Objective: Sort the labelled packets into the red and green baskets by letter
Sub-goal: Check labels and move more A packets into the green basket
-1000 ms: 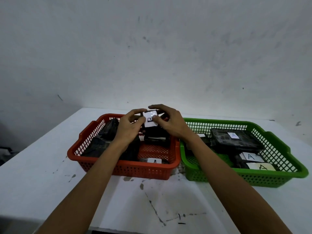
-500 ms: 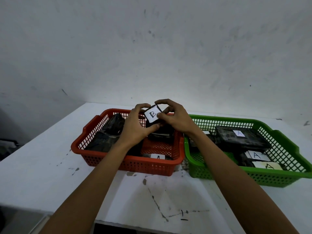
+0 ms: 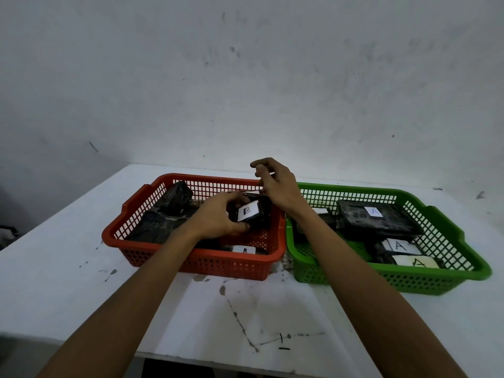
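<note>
My left hand grips a black packet with a white B label low inside the red basket. Just above and to the right of that packet, my right hand hovers with its fingers loosely curled and holds nothing. Other black packets lie in the left part of the red basket. A packet with an A label lies at that basket's front. The green basket on the right holds black packets with A labels.
Both baskets stand side by side on a white, stained table against a grey wall. The table's front edge runs below my forearms. Bare tabletop lies in front of and to the left of the red basket.
The B packet came down from both hands into the red basket. My right hand let go of it and lifted away; my left hand still holds it.
</note>
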